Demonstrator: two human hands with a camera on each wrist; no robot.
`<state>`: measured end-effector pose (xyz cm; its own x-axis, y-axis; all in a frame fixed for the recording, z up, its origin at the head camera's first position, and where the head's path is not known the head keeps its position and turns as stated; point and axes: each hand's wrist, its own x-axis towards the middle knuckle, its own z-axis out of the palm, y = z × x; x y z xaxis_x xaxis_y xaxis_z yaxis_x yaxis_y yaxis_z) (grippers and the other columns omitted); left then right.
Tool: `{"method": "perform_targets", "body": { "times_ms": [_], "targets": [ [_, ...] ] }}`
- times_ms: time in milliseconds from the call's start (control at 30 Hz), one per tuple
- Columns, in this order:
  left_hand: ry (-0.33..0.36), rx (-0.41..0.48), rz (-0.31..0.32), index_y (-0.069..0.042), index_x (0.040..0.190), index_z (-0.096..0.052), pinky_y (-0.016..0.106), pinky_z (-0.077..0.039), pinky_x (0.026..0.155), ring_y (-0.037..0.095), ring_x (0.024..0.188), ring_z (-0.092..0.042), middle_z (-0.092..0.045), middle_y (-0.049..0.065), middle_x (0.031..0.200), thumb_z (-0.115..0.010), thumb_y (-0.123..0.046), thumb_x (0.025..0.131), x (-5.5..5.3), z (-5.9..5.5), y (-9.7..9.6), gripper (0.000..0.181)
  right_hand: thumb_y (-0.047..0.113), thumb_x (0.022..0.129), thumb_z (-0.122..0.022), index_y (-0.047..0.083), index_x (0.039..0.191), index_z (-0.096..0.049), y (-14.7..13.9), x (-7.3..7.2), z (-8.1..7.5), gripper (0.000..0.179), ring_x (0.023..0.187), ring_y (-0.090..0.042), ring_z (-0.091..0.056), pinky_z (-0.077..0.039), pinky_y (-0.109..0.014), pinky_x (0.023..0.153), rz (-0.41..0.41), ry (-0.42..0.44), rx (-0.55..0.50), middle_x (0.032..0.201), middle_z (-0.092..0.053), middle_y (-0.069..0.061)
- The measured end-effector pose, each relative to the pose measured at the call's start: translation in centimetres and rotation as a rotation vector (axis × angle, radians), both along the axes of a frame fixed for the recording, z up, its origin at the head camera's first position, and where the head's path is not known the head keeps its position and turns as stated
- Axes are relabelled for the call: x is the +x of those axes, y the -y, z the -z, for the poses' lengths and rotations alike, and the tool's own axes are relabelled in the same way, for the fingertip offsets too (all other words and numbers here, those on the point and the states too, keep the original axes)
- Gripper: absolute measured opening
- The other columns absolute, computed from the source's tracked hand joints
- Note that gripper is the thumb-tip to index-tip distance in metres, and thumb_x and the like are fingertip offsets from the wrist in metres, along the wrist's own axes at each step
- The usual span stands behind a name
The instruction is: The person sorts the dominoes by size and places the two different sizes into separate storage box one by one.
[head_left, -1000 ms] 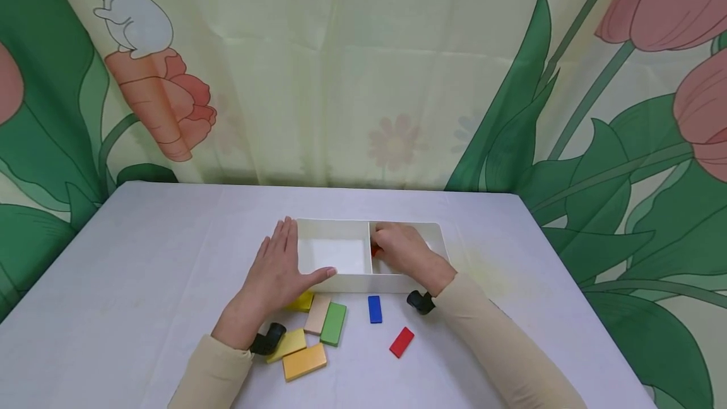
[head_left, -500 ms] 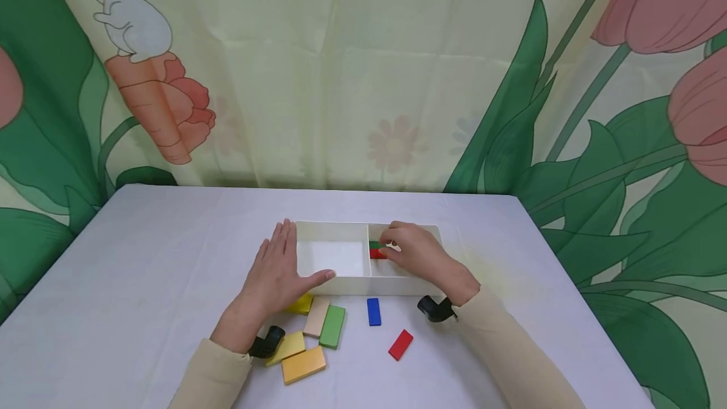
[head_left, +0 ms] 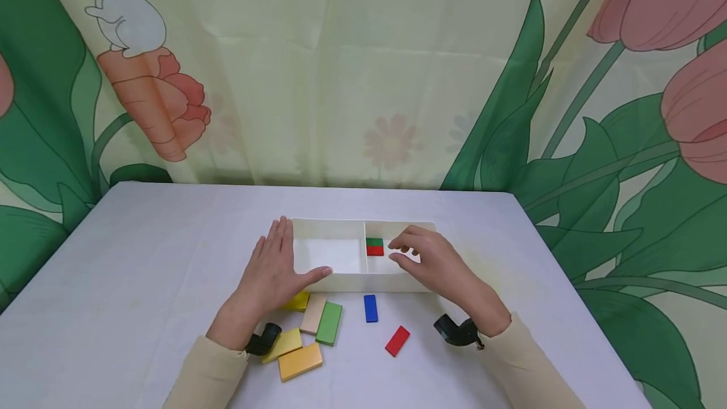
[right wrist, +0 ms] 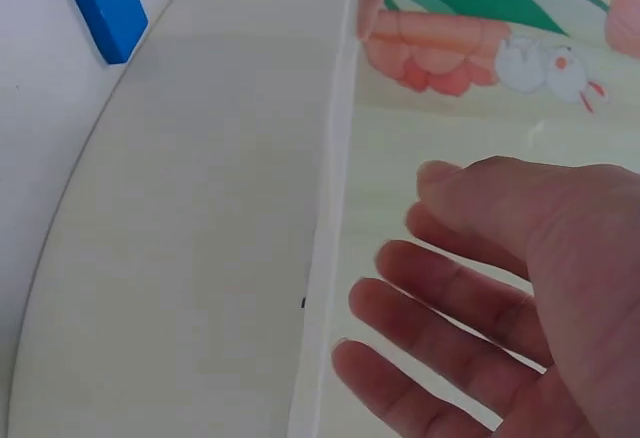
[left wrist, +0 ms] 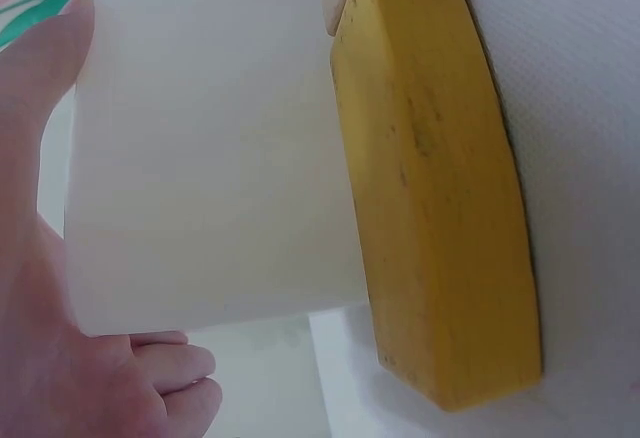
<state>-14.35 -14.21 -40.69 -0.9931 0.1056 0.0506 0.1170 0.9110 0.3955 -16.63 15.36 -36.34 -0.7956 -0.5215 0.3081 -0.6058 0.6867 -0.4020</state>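
Observation:
A white two-compartment box [head_left: 341, 282] stands in the middle of the table. My left hand [head_left: 276, 273] lies along its left end, fingers straight and thumb over the near rim. My right hand [head_left: 434, 262] hovers over the right compartment, fingers loosely bent with nothing between them. In that compartment a green block [head_left: 375, 242] and a red block [head_left: 375, 250] lie side by side against the divider. The left compartment's white floor shows bare. In the left wrist view a yellow block [left wrist: 440, 188] sits close beside the box wall.
In front of the box lie a blue block [head_left: 371, 308], a second red block [head_left: 397, 341], a light green block [head_left: 329, 324], a pinkish-beige block [head_left: 313, 314], a pale yellow block [head_left: 282, 345] and an orange-yellow block [head_left: 300, 362]. A printed curtain [head_left: 318, 81] hangs behind the table.
My right hand has let go of the blocks by the divider and drawn back to the right, fingers loosening. The green and red blocks now show. My left hand stays on the box end.

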Motion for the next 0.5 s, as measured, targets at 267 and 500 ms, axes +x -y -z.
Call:
{"method": "perform_targets", "body": {
  "times_ms": [267,500],
  "targets": [
    [0.005,0.003,-0.002,0.006,0.156,-0.009,0.058,-0.011,0.123,0.041,0.153,-0.010,-0.008,0.025,0.165,-0.056,-0.079,0.080,0.0,0.1,0.0,0.123,0.012,0.085,-0.078,0.016,0.100,-0.074,-0.3,2.6,0.2,0.016,0.083,-0.010,-0.063,-0.058,-0.029,0.071,-0.038,-0.066,-0.102,0.094,-0.068,0.007],
    [-0.003,0.004,-0.001,0.006,0.156,-0.009,0.058,-0.012,0.123,0.041,0.153,-0.010,-0.008,0.024,0.165,-0.057,-0.078,0.080,-0.1,0.1,0.1,0.123,0.012,0.086,-0.077,0.018,0.101,-0.073,0.1,4.1,0.9,0.017,0.082,-0.001,-0.060,-0.057,-0.021,0.071,-0.085,-0.031,-0.165,0.095,-0.066,0.011]
  ]
}}
